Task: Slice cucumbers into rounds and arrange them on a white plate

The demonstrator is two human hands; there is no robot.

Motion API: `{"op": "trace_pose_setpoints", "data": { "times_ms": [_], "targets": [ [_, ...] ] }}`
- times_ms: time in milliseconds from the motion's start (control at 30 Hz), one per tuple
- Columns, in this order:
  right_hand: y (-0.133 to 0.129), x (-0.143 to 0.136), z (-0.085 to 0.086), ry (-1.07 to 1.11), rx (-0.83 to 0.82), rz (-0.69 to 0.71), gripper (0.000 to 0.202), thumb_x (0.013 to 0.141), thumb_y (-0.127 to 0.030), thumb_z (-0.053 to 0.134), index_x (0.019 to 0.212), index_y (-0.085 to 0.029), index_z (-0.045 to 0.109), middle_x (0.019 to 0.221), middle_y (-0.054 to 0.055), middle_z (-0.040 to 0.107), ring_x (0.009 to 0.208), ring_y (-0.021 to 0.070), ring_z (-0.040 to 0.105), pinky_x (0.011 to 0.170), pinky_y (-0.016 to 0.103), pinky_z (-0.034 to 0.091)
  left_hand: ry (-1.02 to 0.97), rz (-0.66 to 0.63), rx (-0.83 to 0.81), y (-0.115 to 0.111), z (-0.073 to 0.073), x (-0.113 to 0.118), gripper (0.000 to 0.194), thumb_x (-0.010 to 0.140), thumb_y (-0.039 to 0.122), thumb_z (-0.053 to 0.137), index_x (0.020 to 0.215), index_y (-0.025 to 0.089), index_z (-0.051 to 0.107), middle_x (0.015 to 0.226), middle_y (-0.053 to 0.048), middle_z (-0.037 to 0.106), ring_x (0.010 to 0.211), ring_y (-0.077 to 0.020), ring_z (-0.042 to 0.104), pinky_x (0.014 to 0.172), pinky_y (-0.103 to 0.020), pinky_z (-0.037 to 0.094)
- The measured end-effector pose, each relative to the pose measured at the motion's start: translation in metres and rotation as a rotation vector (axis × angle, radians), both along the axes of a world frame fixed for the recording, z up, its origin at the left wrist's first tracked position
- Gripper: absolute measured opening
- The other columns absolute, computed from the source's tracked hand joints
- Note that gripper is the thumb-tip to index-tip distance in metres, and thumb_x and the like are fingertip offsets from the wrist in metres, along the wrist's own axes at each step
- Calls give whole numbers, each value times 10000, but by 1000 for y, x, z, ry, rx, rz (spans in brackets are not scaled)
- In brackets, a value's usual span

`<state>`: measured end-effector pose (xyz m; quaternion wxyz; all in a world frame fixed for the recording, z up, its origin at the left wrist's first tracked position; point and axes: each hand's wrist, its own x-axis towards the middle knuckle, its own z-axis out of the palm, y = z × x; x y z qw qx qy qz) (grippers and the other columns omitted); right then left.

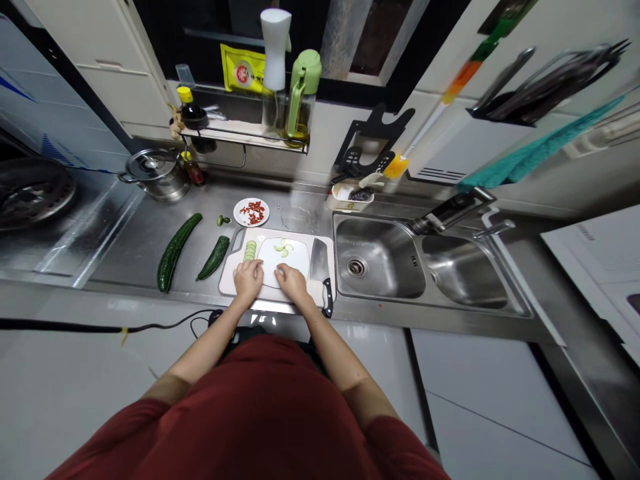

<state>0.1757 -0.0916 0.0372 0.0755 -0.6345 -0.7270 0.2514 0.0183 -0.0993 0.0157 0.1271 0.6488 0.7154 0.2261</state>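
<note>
A square white plate (297, 257) rests on a pale cutting board (228, 283), with a few thin pale-green cucumber slices (284, 249) fanned near its far side. My left hand (249, 280) is at the plate's left edge, fingers curled together, just below a row of cucumber slices (250, 251) on the board. Over the plate's near right part, my right hand (293, 281) has thumb and fingertips pinched together. Anything small within either set of fingers is too fine to make out. A kitchen knife (319, 259) with a black handle lies along the board's right side.
Left of the board lie a long cucumber (179, 252) and a cut cucumber piece (214, 258). Behind them are small green pieces (223, 220) and a plate of chopped red bits (251, 213). A lidded pot (156, 175) stands farther left; a double sink (380, 290) is right.
</note>
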Motion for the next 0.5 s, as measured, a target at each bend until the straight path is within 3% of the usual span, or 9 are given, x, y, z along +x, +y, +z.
{"op": "trace_pose_setpoints", "data": {
  "times_ms": [200,500],
  "targets": [
    [-2,2,0,18,15,4,343,965,-391,375,1220,-260,564,950,25,699,907,183,637,759,235,424,62,254,-55,-1,6,-8,360,846,325,459,1185,230,534,1159,-107,583,1097,-292,467,928,-452,298],
    [-4,10,4,71,16,-34,337,960,-378,392,1206,-239,576,912,26,696,877,174,633,767,224,412,65,349,-141,-3,-3,-19,417,837,457,456,1163,206,528,1193,-139,538,1136,-328,426,917,-485,295]
  ]
}}
